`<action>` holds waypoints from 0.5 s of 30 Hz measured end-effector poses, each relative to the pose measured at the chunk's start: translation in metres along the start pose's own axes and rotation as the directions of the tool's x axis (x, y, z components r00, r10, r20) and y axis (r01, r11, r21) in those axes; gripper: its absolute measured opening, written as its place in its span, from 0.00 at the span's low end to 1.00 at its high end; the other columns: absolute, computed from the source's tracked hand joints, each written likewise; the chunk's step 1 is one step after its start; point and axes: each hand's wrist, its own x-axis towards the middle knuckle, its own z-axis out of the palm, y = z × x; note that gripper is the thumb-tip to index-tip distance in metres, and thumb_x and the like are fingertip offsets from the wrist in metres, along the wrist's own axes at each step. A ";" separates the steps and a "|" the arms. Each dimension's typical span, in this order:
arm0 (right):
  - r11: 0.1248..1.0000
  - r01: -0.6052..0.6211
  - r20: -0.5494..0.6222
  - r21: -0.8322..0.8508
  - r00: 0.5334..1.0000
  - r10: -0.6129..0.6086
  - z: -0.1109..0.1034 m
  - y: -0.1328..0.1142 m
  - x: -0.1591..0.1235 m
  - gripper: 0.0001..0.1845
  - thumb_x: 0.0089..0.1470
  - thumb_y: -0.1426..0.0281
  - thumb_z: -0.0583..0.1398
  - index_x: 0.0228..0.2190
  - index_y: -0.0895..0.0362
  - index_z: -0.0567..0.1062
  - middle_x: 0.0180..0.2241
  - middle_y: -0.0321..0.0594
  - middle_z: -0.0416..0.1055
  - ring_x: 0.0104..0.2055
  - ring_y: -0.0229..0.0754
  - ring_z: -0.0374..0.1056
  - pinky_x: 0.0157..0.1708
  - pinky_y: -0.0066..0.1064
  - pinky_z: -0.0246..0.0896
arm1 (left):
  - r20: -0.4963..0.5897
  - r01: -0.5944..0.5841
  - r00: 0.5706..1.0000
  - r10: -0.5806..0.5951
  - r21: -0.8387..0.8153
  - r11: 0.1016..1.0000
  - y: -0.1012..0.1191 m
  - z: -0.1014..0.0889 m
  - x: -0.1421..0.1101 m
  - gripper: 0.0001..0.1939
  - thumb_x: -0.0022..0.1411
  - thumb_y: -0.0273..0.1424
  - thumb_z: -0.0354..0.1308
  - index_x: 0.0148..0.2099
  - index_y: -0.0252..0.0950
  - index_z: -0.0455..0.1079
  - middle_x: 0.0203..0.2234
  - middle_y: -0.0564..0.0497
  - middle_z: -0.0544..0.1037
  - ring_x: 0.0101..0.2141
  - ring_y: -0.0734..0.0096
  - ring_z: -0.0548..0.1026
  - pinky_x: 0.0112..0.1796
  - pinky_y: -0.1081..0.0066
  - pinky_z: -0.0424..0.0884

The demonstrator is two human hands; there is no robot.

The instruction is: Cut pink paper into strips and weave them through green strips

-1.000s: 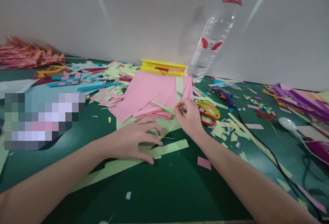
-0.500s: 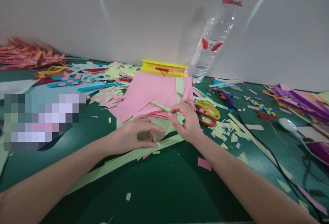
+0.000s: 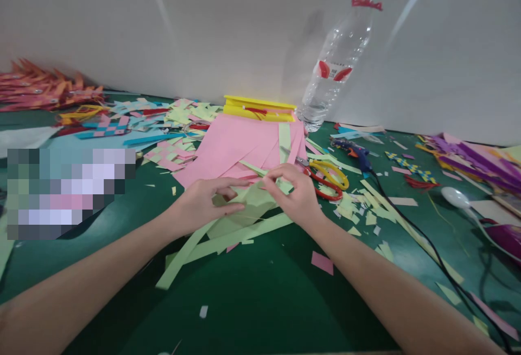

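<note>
My right hand pinches a narrow pale green paper strip between thumb and fingertips; the strip's end sticks out to the left. My left hand is just left of it, fingers stretched forward and thumb apart, over pale green paper. Whether it touches that paper is unclear. Pink paper sheets lie behind both hands, partly covered by them. Long green strips spread below the hands. Scissors with red and yellow handles rest just right of my right hand.
An upright clear water bottle stands against the wall behind a yellow folded piece. To the right are a blue glue gun with a black cord and a white spoon. Paper scraps and an orange-pink folded-paper piece lie left.
My left hand has risen slightly and shifted left, its fingers pointing more forward. The green paper below the hands has shifted, and a strip end lies differently. My right hand keeps its pinch.
</note>
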 end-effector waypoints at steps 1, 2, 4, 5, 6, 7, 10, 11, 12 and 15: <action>0.997 -0.080 -0.063 -0.012 0.995 0.079 -0.002 0.002 0.001 0.07 0.55 0.69 0.58 0.25 0.55 0.71 0.25 0.37 0.72 0.29 0.39 0.67 0.35 0.34 0.62 | 0.008 0.047 0.999 -0.047 -0.016 0.999 0.000 -0.001 0.000 0.21 0.57 0.39 0.60 0.53 0.42 0.71 0.24 0.55 0.80 0.26 0.69 0.77 0.32 0.70 0.74; 0.988 -0.154 -0.120 -0.017 0.981 0.151 -0.003 0.004 0.002 0.07 0.54 0.69 0.57 0.25 0.55 0.71 0.25 0.36 0.72 0.29 0.39 0.67 0.33 0.33 0.62 | 0.015 0.090 0.996 -0.090 -0.037 0.995 0.001 -0.001 0.000 0.21 0.58 0.40 0.59 0.53 0.41 0.71 0.24 0.54 0.80 0.25 0.68 0.77 0.30 0.70 0.74; 0.964 -0.265 -0.213 -0.007 0.943 0.258 -0.006 0.010 0.003 0.07 0.53 0.68 0.58 0.26 0.55 0.71 0.24 0.35 0.71 0.28 0.38 0.66 0.32 0.32 0.62 | 0.007 0.153 0.988 -0.153 -0.076 0.985 0.000 -0.003 0.001 0.20 0.58 0.41 0.58 0.51 0.40 0.72 0.28 0.51 0.82 0.25 0.67 0.78 0.29 0.70 0.74; 0.952 -0.305 -0.243 0.013 0.923 0.299 -0.007 0.013 0.004 0.07 0.53 0.67 0.58 0.26 0.55 0.71 0.24 0.35 0.71 0.27 0.38 0.66 0.32 0.32 0.62 | -0.010 0.174 0.984 -0.175 -0.084 0.981 -0.001 -0.003 0.001 0.19 0.58 0.41 0.58 0.50 0.39 0.73 0.29 0.50 0.83 0.24 0.67 0.78 0.28 0.70 0.74; 0.942 -0.332 -0.276 0.049 0.902 0.333 -0.007 0.016 0.004 0.07 0.53 0.66 0.58 0.27 0.55 0.71 0.24 0.35 0.70 0.28 0.38 0.65 0.32 0.32 0.62 | -0.033 0.190 0.981 -0.194 -0.084 0.978 -0.001 -0.004 0.001 0.18 0.58 0.42 0.57 0.48 0.39 0.74 0.29 0.50 0.83 0.23 0.67 0.78 0.26 0.71 0.73; 0.934 -0.346 -0.305 0.090 0.883 0.357 -0.008 0.019 0.005 0.08 0.54 0.65 0.58 0.27 0.55 0.71 0.24 0.35 0.70 0.28 0.38 0.65 0.31 0.32 0.62 | -0.060 0.206 0.976 -0.211 -0.080 0.975 -0.002 -0.005 0.001 0.18 0.58 0.43 0.57 0.46 0.39 0.75 0.29 0.50 0.83 0.21 0.68 0.78 0.25 0.71 0.73; 0.934 -0.321 -0.366 0.158 0.859 0.357 -0.008 0.018 0.004 0.09 0.54 0.63 0.58 0.29 0.55 0.72 0.25 0.36 0.70 0.28 0.38 0.65 0.29 0.31 0.62 | -0.142 0.234 0.960 -0.240 -0.055 0.971 -0.005 -0.008 0.002 0.17 0.59 0.45 0.55 0.41 0.39 0.77 0.27 0.50 0.82 0.17 0.70 0.75 0.18 0.73 0.67; 0.944 -0.292 -0.372 0.154 0.868 0.329 -0.008 0.016 0.003 0.08 0.55 0.63 0.58 0.29 0.55 0.72 0.25 0.36 0.70 0.28 0.38 0.65 0.29 0.31 0.62 | -0.164 0.231 0.958 -0.235 -0.043 0.972 -0.004 -0.008 0.002 0.17 0.59 0.45 0.55 0.40 0.39 0.77 0.25 0.50 0.82 0.16 0.70 0.75 0.16 0.74 0.65; 0.958 -0.252 -0.362 0.138 0.887 0.286 -0.007 0.012 0.002 0.08 0.55 0.64 0.58 0.28 0.54 0.72 0.25 0.35 0.70 0.28 0.38 0.65 0.30 0.31 0.62 | -0.185 0.224 0.956 -0.226 -0.032 0.974 -0.004 -0.009 0.002 0.17 0.60 0.45 0.54 0.39 0.39 0.77 0.23 0.51 0.82 0.17 0.70 0.75 0.15 0.75 0.64; 0.995 -0.066 -0.218 0.075 0.973 0.081 -0.002 -0.001 -0.002 0.06 0.55 0.68 0.59 0.27 0.54 0.72 0.25 0.35 0.71 0.28 0.37 0.66 0.32 0.32 0.62 | -0.185 0.202 0.961 -0.205 -0.037 0.979 0.000 -0.008 0.002 0.17 0.61 0.44 0.53 0.40 0.40 0.78 0.18 0.52 0.80 0.19 0.67 0.76 0.16 0.75 0.64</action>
